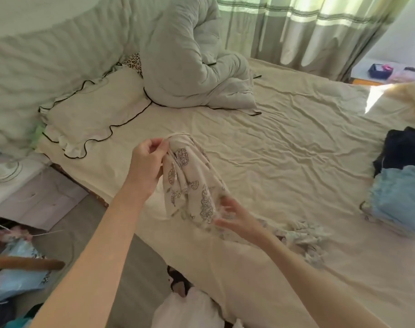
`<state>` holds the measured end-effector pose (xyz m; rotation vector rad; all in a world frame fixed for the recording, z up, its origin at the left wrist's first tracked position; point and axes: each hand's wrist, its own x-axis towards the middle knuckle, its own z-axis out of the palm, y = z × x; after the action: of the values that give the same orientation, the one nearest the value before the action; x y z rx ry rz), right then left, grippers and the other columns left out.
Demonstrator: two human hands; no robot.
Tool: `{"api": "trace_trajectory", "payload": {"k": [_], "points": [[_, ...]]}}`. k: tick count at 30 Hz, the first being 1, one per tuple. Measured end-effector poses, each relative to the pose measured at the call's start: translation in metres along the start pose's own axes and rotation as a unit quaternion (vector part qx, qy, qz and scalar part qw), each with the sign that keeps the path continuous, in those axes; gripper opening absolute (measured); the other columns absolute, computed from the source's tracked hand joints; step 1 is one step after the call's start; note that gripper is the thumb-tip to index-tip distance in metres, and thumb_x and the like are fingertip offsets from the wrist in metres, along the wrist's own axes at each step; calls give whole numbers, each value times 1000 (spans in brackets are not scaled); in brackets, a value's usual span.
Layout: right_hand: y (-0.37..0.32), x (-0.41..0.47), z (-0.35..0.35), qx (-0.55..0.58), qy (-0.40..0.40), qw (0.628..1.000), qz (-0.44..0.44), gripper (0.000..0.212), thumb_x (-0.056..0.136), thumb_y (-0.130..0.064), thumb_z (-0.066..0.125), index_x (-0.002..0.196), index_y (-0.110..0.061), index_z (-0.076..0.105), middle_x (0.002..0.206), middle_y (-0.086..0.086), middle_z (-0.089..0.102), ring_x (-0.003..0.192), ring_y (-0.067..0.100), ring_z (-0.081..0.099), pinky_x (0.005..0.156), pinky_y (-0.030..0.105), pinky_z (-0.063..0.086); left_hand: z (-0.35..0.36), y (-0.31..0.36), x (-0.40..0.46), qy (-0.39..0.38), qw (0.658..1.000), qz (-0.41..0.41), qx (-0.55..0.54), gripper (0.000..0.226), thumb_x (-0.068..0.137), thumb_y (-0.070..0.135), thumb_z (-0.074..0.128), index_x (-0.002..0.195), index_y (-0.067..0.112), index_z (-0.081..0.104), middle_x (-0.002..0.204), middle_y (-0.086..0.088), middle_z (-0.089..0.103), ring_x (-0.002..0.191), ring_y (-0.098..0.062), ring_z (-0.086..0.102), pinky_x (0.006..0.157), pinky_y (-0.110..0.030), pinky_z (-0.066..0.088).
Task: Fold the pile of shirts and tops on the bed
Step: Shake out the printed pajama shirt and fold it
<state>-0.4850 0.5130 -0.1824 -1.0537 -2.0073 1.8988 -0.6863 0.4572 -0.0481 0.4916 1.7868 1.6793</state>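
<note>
A cream printed top (192, 185) is held up over the near-left part of the bed (296, 143). Its upper edge, probably the neckline, is pinched between thumb and curled fingers of the left hand (149, 162); the cloth hangs bunched from that grip, with the lower part trailing onto the sheet. The right hand (235, 216) is at the lower hem with fingers spread and only loosely bent. It is blurred, so it cannot be told whether cloth is actually gripped or merely touched.

Progress, as judged: the held top is not yet spread or folded. A second crumpled pale patterned garment (303, 235) lies on the sheet just beside the right forearm, unfolded. At the right edge of the bed a stack of clothes (398, 185) is seen, light blue over dark navy; it looks partly folded, which suggests some items are done, but this is not certain.

Limits of view: the stack is cut off by the frame edge, so its count and neatness cannot be made out. The print on the top is indistinct. White fabric (185, 308) at the bottom edge may be clothing worn by the person or another item; it cannot be told which.
</note>
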Motion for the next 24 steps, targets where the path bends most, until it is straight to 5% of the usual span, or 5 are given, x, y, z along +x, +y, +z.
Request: {"api": "trace_trajectory", "payload": {"k": [4,6,9,16,24], "points": [[6,49,42,-170,108,978,-59,86,73,-37,77,145,-23,33,145,-15,34,132,1,32,108,23,31,-4,13,61,-41,993,-61,-95,15,94,5,50,81,7,57,68,-3,63,62,-13,61,62,-26,53],[-1,73,47,-178,239,949,-104,46,81,-12,69,125,-20,60,124,-7,60,115,8,54,97,33,45,-15,20,97,-50,990,-77,-107,15,94,4,50,81,6,57,67,-3,64,62,-13,62,63,-27,54],[-43,99,29,-23,311,948,-65,36,86,8,53,94,-23,70,86,-9,68,75,-7,59,71,20,46,-34,30,153,-46,995,-65,-56,15,95,6,48,82,7,56,74,-5,59,65,-14,59,60,-27,52],[-141,137,-53,128,303,944,-33,31,92,2,43,84,-14,68,78,0,70,75,15,65,68,29,52,-39,45,242,-62,955,90,274,16,98,22,44,105,10,51,92,0,54,89,-16,50,74,-28,38],[-188,146,-103,116,239,963,-40,23,90,3,47,90,-10,66,80,7,64,68,14,60,57,22,49,-20,58,266,-152,918,126,344,29,97,22,47,117,1,54,110,-11,58,95,-17,50,82,-27,38]]}}
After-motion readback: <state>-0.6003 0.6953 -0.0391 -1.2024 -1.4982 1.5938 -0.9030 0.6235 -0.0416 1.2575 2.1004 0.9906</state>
